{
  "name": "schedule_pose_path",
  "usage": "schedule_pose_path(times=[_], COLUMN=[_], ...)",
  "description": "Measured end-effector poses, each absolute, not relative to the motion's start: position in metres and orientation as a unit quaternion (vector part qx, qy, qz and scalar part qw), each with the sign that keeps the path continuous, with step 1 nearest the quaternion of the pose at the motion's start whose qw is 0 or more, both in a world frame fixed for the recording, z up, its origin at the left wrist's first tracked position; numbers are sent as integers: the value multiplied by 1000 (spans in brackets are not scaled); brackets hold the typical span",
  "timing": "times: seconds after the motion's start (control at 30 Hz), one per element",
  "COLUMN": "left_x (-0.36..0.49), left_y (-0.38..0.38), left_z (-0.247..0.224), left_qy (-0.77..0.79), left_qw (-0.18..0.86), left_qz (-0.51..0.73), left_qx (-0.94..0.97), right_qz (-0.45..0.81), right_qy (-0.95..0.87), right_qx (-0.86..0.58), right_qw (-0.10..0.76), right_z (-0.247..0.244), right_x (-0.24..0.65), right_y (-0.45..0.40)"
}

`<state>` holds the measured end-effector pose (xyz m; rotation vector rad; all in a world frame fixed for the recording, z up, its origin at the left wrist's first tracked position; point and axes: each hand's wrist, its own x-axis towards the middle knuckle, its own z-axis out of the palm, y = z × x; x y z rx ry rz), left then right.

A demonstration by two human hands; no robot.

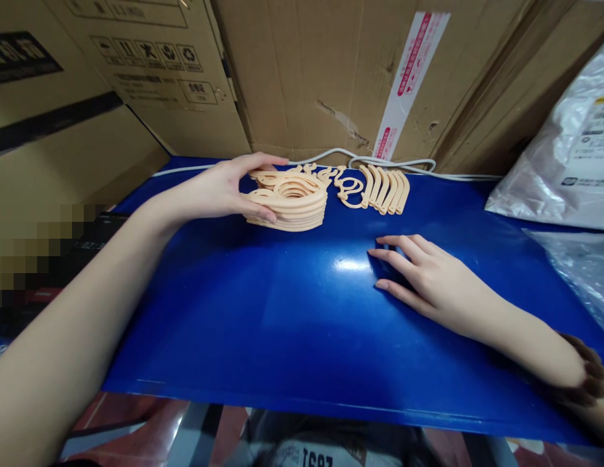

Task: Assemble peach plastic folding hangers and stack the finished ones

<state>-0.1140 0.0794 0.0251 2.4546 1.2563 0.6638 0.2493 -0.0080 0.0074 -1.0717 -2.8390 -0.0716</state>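
At the back of the blue table, a neat stack of beige looped plastic pieces (299,211) stands, and they look like parts of folding hangers. My left hand (233,188) grips its left side, thumb in front and fingers over the back. Just right of the stack lie small beige hooks (327,174) and ring-shaped pieces (351,191). Beside those, several curved beige arms (386,189) lie in a row. My right hand (423,272) rests near the tabletop with its fingers apart and nothing in them, nearest to the curved arms.
Large cardboard boxes (302,78) stand behind the table (263,337). A white cable (326,154) runs along the back edge. On the right are a white plastic package (564,155) and a clear plastic bag (581,263). The table's front edge shows below.
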Motion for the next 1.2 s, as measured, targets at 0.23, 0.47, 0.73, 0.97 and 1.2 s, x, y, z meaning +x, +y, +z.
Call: schedule_pose_path(times=[0.23,0.47,0.73,0.97,1.2], left_x=[-95,-12,4,-4,-6], left_y=[66,4,1,2,2], left_z=[34,17,-19,-18,-19], left_qy=[422,277,309,309,305], left_qw=[57,-40,122,127,112], left_qz=[276,270,119,76,70], left_qx=[862,921,936,939,943], right_qz=[-17,-36,-50,-53,-27], right_qy=[-936,-937,-934,-933,-932], right_qx=[-349,-343,-350,-354,-359], right_qw=[50,60,48,43,41], right_z=[7,5,4,4,8], right_x=[254,254,254,253,253], right_y=[-9,-10,-12,-13,-13])
